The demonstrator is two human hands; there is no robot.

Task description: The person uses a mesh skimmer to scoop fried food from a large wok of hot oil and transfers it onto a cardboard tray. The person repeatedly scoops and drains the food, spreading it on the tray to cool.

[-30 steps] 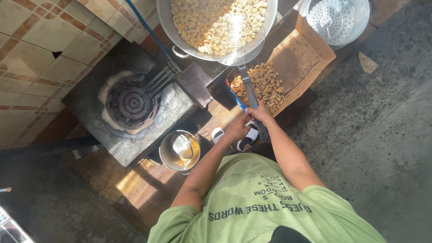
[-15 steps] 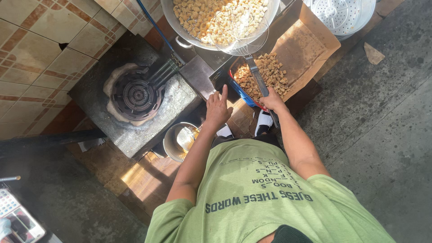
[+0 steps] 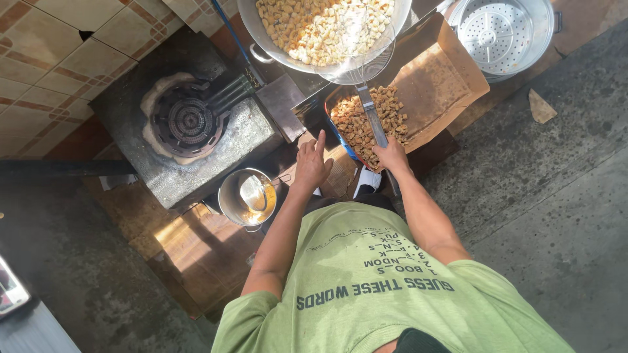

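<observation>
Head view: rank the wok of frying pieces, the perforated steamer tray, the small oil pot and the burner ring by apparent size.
1. Wok, cut off by the frame.
2. Steamer tray.
3. Burner ring and small oil pot: they look alike, so I won't rank them.

Around my one burner (image 3: 186, 122) I count one wok (image 3: 324, 33) of pale pieces, one skimmer (image 3: 363, 49), one cardboard box (image 3: 438, 78), one steamer pot (image 3: 504, 33) and one small pot (image 3: 248, 196).

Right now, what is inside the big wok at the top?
The wok holds pale fried chunks. A wire skimmer, gripped by the right hand, lies over its near rim. The wok's bottom is hidden by the food.
</observation>
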